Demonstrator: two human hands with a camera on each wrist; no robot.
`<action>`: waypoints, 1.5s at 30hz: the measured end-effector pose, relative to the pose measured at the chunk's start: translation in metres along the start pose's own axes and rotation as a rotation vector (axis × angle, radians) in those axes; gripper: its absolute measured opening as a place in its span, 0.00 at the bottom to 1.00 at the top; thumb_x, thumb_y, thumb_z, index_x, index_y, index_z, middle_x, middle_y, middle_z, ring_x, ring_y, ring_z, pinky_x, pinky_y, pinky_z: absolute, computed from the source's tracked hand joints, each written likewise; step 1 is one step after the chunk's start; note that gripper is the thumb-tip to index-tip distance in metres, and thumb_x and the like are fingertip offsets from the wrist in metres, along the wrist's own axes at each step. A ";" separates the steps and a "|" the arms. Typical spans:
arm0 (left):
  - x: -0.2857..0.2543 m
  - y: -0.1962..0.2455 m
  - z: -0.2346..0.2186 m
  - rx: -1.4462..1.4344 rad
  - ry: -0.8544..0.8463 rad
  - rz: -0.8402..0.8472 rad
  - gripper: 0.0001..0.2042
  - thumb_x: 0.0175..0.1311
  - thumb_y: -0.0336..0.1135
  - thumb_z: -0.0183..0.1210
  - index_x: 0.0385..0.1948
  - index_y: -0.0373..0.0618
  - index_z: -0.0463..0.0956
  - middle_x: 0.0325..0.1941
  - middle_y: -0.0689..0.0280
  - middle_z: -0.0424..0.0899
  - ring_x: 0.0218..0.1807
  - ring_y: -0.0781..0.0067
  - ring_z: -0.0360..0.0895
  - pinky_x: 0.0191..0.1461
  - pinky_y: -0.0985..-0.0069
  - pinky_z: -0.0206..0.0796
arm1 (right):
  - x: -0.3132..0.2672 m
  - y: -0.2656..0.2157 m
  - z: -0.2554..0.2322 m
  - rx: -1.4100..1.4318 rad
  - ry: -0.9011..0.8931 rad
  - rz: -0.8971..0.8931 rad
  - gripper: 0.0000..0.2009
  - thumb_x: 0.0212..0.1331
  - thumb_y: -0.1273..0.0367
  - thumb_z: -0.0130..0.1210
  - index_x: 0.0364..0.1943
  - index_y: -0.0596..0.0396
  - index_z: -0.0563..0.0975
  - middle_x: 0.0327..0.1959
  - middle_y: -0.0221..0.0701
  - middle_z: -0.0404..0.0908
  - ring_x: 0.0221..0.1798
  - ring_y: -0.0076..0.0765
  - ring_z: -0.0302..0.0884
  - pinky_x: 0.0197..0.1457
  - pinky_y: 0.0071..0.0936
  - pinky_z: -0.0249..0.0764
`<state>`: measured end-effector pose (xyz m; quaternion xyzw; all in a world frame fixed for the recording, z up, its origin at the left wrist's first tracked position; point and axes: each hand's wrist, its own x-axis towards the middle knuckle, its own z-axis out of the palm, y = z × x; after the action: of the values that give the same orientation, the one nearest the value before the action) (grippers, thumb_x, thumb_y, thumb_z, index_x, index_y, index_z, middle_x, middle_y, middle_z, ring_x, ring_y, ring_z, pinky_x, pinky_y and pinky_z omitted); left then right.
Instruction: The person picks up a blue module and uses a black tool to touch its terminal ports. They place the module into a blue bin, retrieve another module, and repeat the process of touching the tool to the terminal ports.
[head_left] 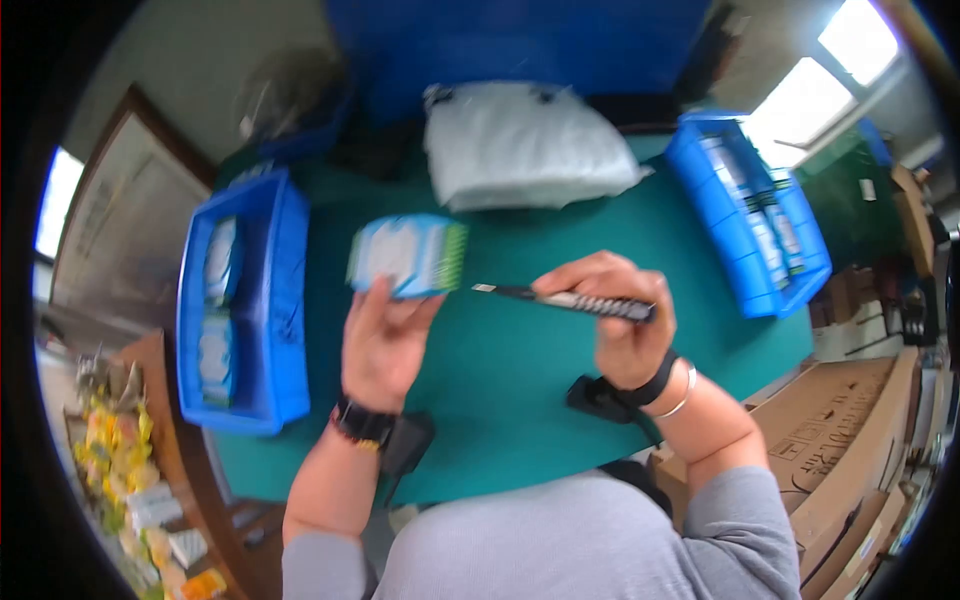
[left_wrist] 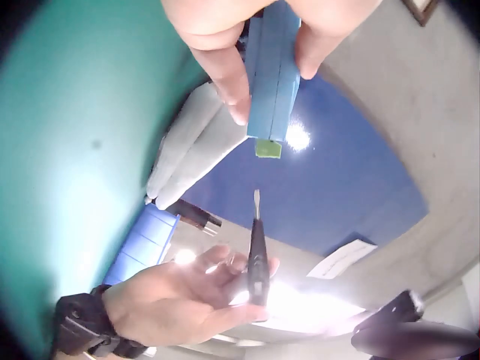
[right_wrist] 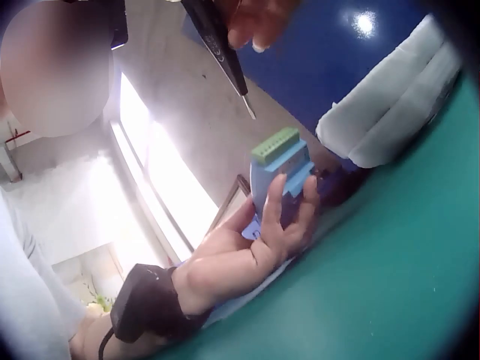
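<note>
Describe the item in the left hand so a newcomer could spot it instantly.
Over the green table, between two blue bins, the left hand holds a light blue module. Only it has a green comb-like terminal strip on one edge.

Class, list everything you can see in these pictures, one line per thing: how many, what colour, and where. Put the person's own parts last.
Terminal block module: one, light blue with a green connector strip, held above the table.
Screwdriver: one, black handle, tip pointing at the module's green end.
Table: one, green top.
Bins: two, blue, one at the left edge, one at the right, each holding packaged parts.
Bag: one, white, at the table's far side.
Cardboard boxes: brown, several, right of the table.
Left hand: grips the module.
Right hand: grips the screwdriver.
</note>
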<state>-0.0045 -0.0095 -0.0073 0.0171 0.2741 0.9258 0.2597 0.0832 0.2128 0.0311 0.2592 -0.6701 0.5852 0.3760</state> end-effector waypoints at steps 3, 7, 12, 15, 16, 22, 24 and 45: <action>0.008 0.011 -0.032 -0.096 -0.033 0.029 0.17 0.71 0.33 0.48 0.56 0.33 0.65 0.60 0.52 0.73 0.60 0.57 0.72 0.64 0.60 0.67 | 0.010 -0.003 -0.011 -0.127 0.047 -0.012 0.10 0.66 0.67 0.50 0.40 0.63 0.71 0.42 0.43 0.82 0.40 0.40 0.79 0.46 0.33 0.76; -0.005 0.009 0.017 0.323 0.015 0.138 0.19 0.67 0.31 0.54 0.59 0.47 0.63 0.56 0.62 0.74 0.54 0.65 0.75 0.51 0.66 0.74 | 0.023 -0.022 -0.002 -0.099 0.031 0.553 0.07 0.64 0.71 0.50 0.42 0.60 0.72 0.42 0.40 0.78 0.45 0.42 0.77 0.50 0.36 0.73; -0.017 -0.010 0.025 0.633 0.003 0.070 0.28 0.59 0.26 0.60 0.61 0.46 0.57 0.56 0.61 0.70 0.54 0.64 0.74 0.42 0.70 0.79 | 0.011 -0.012 0.018 -0.629 -0.297 0.349 0.31 0.52 0.60 0.62 0.58 0.61 0.66 0.46 0.45 0.76 0.52 0.49 0.72 0.54 0.38 0.73; -0.023 -0.019 0.028 0.557 -0.024 0.018 0.33 0.53 0.22 0.62 0.61 0.45 0.55 0.56 0.60 0.68 0.56 0.63 0.72 0.49 0.68 0.77 | 0.016 -0.023 0.024 -0.682 -0.610 0.600 0.40 0.47 0.56 0.65 0.60 0.67 0.62 0.47 0.48 0.76 0.52 0.51 0.71 0.55 0.38 0.72; -0.024 -0.019 0.031 0.561 -0.046 0.004 0.33 0.53 0.22 0.63 0.61 0.45 0.55 0.56 0.60 0.68 0.56 0.63 0.71 0.50 0.67 0.77 | 0.016 -0.024 0.025 -0.703 -0.620 0.597 0.40 0.46 0.56 0.65 0.60 0.68 0.62 0.47 0.48 0.76 0.52 0.50 0.72 0.55 0.38 0.72; -0.031 -0.021 0.036 0.477 -0.154 0.025 0.35 0.52 0.27 0.65 0.62 0.45 0.56 0.59 0.61 0.63 0.59 0.61 0.68 0.51 0.60 0.76 | 0.036 -0.046 0.000 -0.798 -0.514 0.547 0.35 0.43 0.61 0.66 0.55 0.66 0.66 0.41 0.47 0.77 0.49 0.50 0.74 0.52 0.39 0.73; -0.033 -0.014 0.049 0.536 -0.194 0.027 0.30 0.57 0.32 0.62 0.61 0.43 0.59 0.59 0.61 0.61 0.58 0.59 0.68 0.49 0.59 0.77 | 0.061 -0.061 -0.030 -0.862 -0.401 0.630 0.34 0.42 0.62 0.66 0.54 0.65 0.66 0.37 0.46 0.78 0.44 0.51 0.76 0.50 0.40 0.74; -0.020 0.001 0.040 0.662 -0.117 0.017 0.14 0.63 0.31 0.55 0.49 0.40 0.68 0.45 0.60 0.73 0.38 0.69 0.76 0.33 0.73 0.73 | 0.078 0.015 -0.235 -1.587 -0.202 0.678 0.23 0.50 0.56 0.64 0.42 0.62 0.77 0.42 0.45 0.78 0.49 0.51 0.75 0.53 0.36 0.72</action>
<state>0.0198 0.0000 0.0292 0.1561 0.5444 0.7861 0.2475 0.0733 0.4527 0.0931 -0.2426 -0.9514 -0.0003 0.1896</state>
